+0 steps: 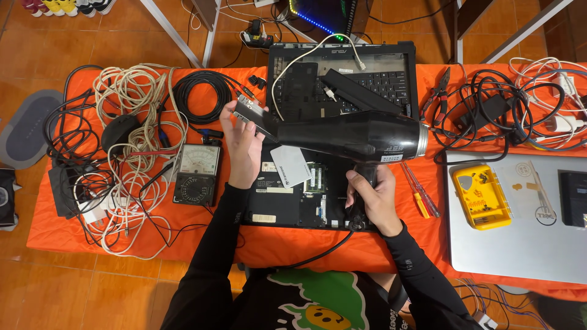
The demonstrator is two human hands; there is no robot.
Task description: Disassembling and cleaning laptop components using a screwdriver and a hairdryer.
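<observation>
While the right hand [373, 192] grips a glossy black hair dryer [348, 137], the left hand [241, 143] clasps a flat silver drive [251, 116].

Hidden or incomplete items:

- Opened laptop base [287, 205]: middle section covered by the hair dryer [348, 135] and both hands; board parts too small to identify.
- Hair dryer handle: wrapped by the right hand [373, 195]; switch not visible.
- Flat metal part [249, 113] in the left hand [241, 150]: lower end covered by fingers [227, 122], nozzle end overlaps it.
- Silver laptop [520, 244]: cut off at right edge.
- Shoes [64, 6]: cut off at top edge.
- Dark object [7, 198]: cut off at left edge, kind unclear.
- Yellow case [481, 197]: contents too small to tell.
</observation>
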